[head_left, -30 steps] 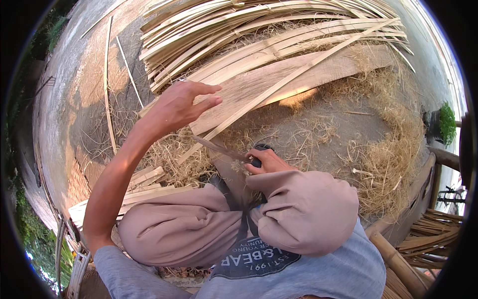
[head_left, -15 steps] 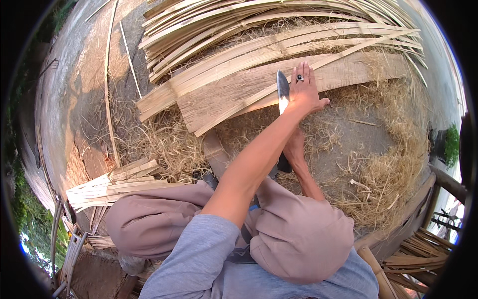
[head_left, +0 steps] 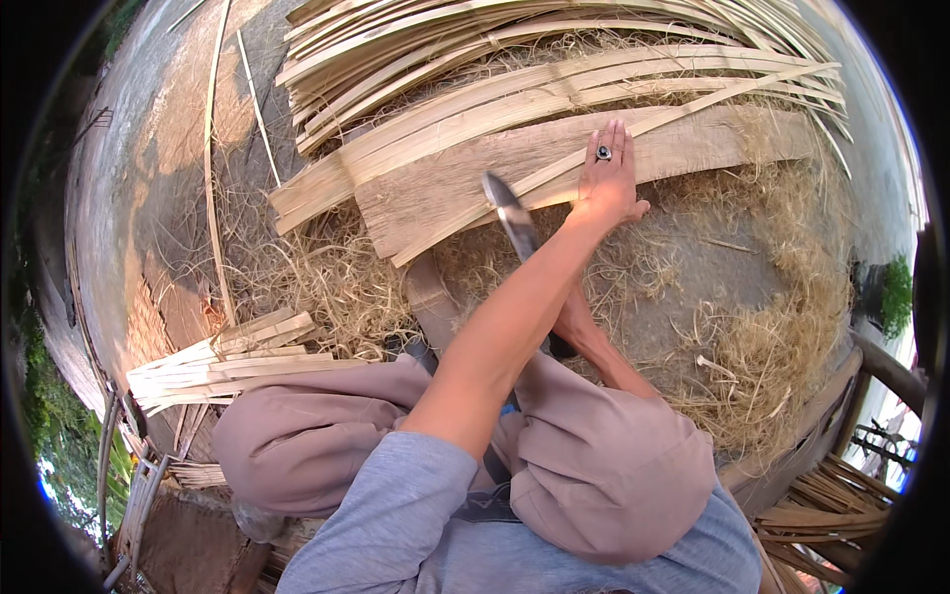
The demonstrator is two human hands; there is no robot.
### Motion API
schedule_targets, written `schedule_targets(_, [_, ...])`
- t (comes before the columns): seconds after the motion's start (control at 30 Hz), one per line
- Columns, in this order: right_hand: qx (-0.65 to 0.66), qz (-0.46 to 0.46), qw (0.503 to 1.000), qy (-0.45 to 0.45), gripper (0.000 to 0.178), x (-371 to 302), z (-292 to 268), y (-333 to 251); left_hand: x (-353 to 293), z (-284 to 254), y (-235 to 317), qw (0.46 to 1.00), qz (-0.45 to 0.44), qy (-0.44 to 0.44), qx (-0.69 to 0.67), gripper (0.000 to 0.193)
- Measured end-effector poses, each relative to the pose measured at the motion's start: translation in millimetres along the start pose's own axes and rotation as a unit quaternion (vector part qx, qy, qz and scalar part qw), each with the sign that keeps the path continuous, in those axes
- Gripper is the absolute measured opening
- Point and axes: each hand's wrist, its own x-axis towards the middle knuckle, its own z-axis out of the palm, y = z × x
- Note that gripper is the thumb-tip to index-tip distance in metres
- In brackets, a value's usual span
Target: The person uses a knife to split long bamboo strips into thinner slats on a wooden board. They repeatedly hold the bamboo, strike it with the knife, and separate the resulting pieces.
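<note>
My left arm crosses over the right. My left hand (head_left: 609, 181), with a dark-stoned ring, presses down flat with its fingers stretched out on a narrow bamboo strip (head_left: 683, 112). This strip lies slantwise over a wide wooden board (head_left: 435, 188). Partly hidden under my left forearm, my right hand (head_left: 574, 319) is closed round the handle of a large knife (head_left: 512, 212). Its blade points away and to the left, crossing the strip left of my left hand. Whether the blade touches the strip, I cannot tell.
Long bamboo strips (head_left: 396, 79) are heaped beyond the board. Curly shavings (head_left: 772, 337) cover the ground on the right and around the board. A bundle of short strips (head_left: 228, 366) lies by my left knee. Poles (head_left: 891, 376) stand at the right edge.
The knife has swung left and nearer to me, its blade now slanting left away from my left hand. My right hand has moved slightly left and nearer. My left hand remains on the strip.
</note>
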Motion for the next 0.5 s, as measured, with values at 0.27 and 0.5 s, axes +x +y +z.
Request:
schedule_targets(0.27, [0.022,-0.062,0.997,-0.05,0.036,5.7,5.0,-0.9,3.6,-2.8,-6.8,1.0,0.011,0.011,-0.02,0.127])
schedule_targets(0.5, [0.085,0.021,0.996,-0.03,0.027,11.4,22.2,1.5,-1.1,-1.8,-1.5,0.999,0.003,-0.01,-0.048,0.127])
